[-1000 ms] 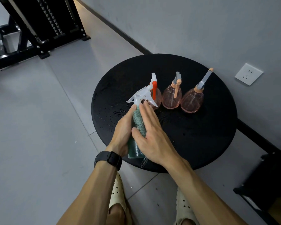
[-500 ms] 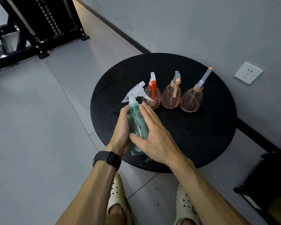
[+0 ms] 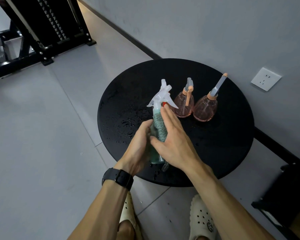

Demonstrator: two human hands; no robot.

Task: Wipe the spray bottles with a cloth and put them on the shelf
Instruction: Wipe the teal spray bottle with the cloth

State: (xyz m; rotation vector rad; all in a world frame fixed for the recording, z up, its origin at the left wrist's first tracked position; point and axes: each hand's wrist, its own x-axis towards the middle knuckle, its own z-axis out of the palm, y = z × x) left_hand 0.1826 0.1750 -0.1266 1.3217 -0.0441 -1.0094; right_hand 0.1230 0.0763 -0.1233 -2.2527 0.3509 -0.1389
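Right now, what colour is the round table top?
Black, with water droplets on it: the round table top, seen in the head view.

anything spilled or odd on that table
Yes: water droplets and small puddles are scattered over the round black table, thickest left of the green spray bottle that the left hand holds. The two pink bottles stand upright, undamaged.

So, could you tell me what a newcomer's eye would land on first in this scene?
Probably the two hands at the near edge of the round black table: the left hand grips a green spray bottle while the right hand presses a teal cloth flat against it. Next, two pink spray bottles stand upright behind them, nearer the wall.
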